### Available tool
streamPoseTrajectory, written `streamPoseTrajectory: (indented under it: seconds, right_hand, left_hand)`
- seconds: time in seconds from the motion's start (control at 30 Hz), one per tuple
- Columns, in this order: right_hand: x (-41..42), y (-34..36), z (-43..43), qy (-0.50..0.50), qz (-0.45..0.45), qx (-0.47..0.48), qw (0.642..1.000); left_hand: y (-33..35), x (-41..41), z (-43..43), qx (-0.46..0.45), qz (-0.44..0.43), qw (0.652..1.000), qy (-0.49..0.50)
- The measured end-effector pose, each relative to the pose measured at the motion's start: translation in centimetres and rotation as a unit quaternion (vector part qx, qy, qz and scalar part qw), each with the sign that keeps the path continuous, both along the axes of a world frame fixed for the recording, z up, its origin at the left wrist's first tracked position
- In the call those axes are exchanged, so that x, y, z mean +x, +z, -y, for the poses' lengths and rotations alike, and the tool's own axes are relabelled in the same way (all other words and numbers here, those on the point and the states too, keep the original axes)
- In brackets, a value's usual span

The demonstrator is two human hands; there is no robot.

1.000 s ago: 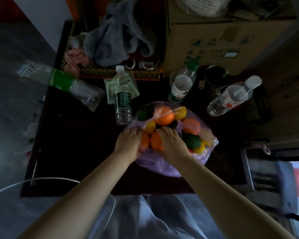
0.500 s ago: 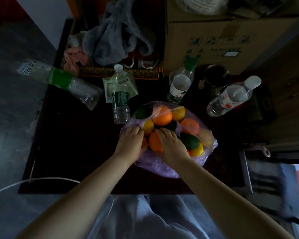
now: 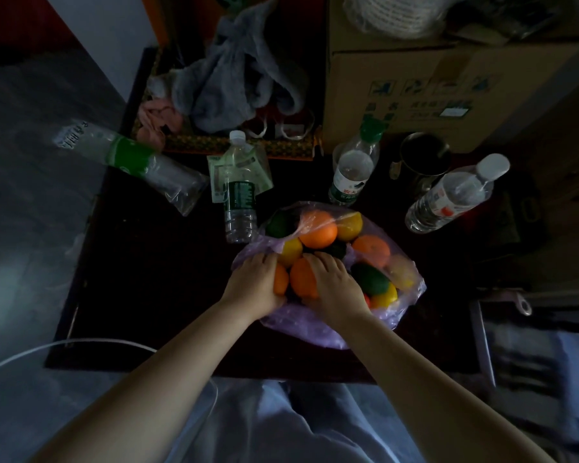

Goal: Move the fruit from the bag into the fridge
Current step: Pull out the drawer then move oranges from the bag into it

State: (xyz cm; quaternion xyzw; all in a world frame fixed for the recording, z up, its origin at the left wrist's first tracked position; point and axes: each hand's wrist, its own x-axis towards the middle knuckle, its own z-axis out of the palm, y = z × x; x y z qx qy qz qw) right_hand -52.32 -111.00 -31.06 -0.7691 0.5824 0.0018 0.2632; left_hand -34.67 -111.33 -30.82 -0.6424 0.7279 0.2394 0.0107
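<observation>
A clear purple plastic bag (image 3: 318, 332) lies open on the dark table (image 3: 154, 282), holding several oranges, lemons and green fruits. My left hand (image 3: 253, 285) is curled around an orange (image 3: 280, 279) at the bag's near left. Beside it, my right hand (image 3: 335, 284) grips another orange (image 3: 302, 278). A large orange (image 3: 318, 230) and a lemon (image 3: 349, 225) sit at the far side of the pile. No fridge is in view.
Water bottles stand around the bag: one (image 3: 239, 202) to its far left, one (image 3: 351, 172) behind it, one (image 3: 455, 195) to the right. A metal cup (image 3: 423, 162), a cardboard box (image 3: 415, 78), grey cloth (image 3: 234, 71) and a lying bottle (image 3: 127, 155) fill the back.
Both hands have stayed on the two near oranges, their fingers closing a little more tightly around them. The view has shifted slightly.
</observation>
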Motion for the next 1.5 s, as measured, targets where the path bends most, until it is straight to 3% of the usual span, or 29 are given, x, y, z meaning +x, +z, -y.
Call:
streamPoseTrajectory:
  seconds: [0.23,0.43,0.6,0.73,1.03,1.2,1.37,1.5]
  right_hand:
    - [-0.7,2.7,-1.1,-0.095,0.065,-0.057,0.992]
    - [-0.4,6.9,-2.7,-0.186,0.090,-0.133,0.969]
    - [1.7,9.7,-4.7,-0.253,0.107,-0.206,0.939]
    - [4.1,10.8,-5.9,-0.298,0.113,-0.251,0.914]
    - [6.8,14.8,-9.4,-0.362,0.038,-0.312,0.878]
    - [6.2,18.1,-15.4,-0.437,0.013,-0.380,0.815]
    - [5.6,21.6,-24.5,-0.532,-0.030,-0.450,0.717]
    - [6.7,24.3,-33.3,-0.589,-0.082,-0.488,0.639]
  left_hand:
    - [3.9,-0.3,-0.1,-0.041,-0.237,0.969,0.062]
    - [6.1,-0.4,-0.4,-0.078,-0.336,0.937,0.054]
    - [8.5,1.0,-0.6,-0.101,-0.399,0.911,0.009]
    - [9.6,2.3,-0.2,-0.070,-0.415,0.907,-0.016]
    - [13.2,3.7,-0.3,-0.078,-0.436,0.890,-0.113]
    - [17.2,1.1,-3.4,-0.054,-0.449,0.864,-0.223]
    - [21.9,-3.2,-9.4,-0.098,-0.455,0.795,-0.390]
    - [25.2,-5.5,-15.7,-0.096,-0.459,0.749,-0.469]
